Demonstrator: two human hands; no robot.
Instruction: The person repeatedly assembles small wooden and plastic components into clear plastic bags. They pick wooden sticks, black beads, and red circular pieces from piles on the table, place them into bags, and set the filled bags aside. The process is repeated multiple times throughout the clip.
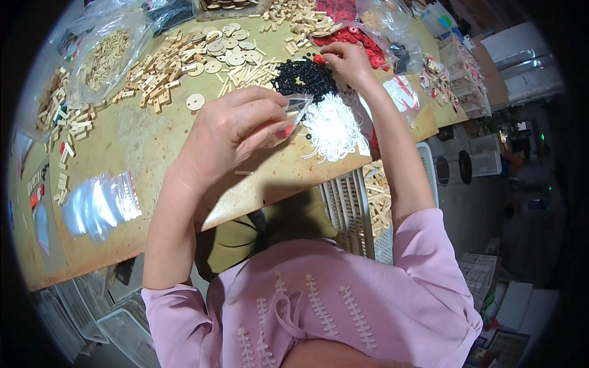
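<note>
My left hand (pixel 236 129) is closed on a small clear plastic bag (pixel 299 107), with something red showing by its fingertips; the rest of the contents is mostly hidden. Further off and to the right, my right hand (pixel 348 61) pinches a small red piece (pixel 319 59) at the edge of a pile of red round pieces (pixel 367 47). Between the hands lies a heap of small black rings or beads (pixel 300 78). A bundle of white strings (pixel 333 127) sits just nearer, beside the bag.
Wooden sticks (pixel 248 76), wooden discs (pixel 235 59) and drilled wooden blocks (pixel 153 83) lie in heaps across the table (pixel 144 122). Flat clear bags (pixel 101 205) are stacked at the near left. A crate of wooden pieces (pixel 377 193) stands below the front edge.
</note>
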